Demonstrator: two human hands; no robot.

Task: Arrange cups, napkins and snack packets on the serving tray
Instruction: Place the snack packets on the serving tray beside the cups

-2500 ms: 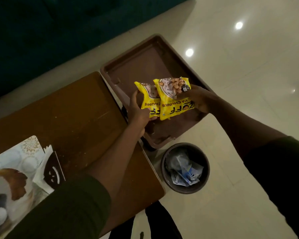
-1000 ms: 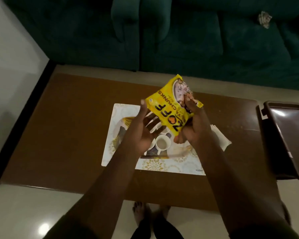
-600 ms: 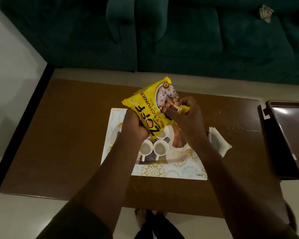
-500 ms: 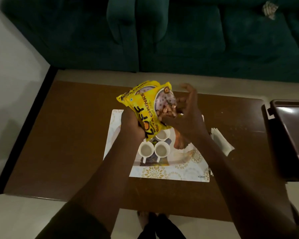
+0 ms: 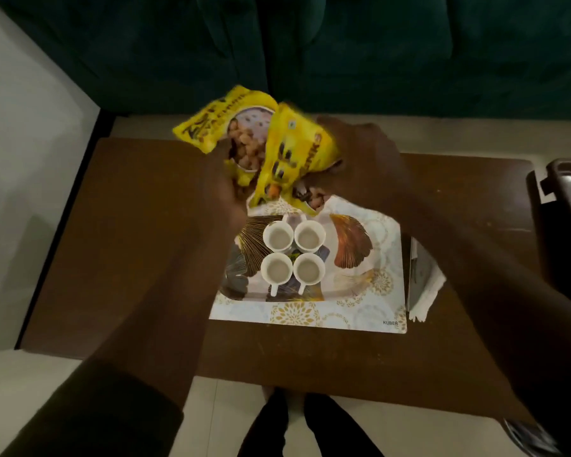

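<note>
My left hand (image 5: 226,189) has its fingers closed on a glossy, crinkled yellow snack packet (image 5: 225,127). My right hand (image 5: 363,153) grips a second yellow packet (image 5: 294,159); both are motion-blurred, held above the far edge of the flat rectangular serving tray (image 5: 360,301), which has a leaf-and-gold print. Four small round white cups (image 5: 292,255) sit in a tight square at the tray's middle. Folded white napkins (image 5: 422,285) lie on the brown wooden counter (image 5: 129,242), just right of the tray.
</note>
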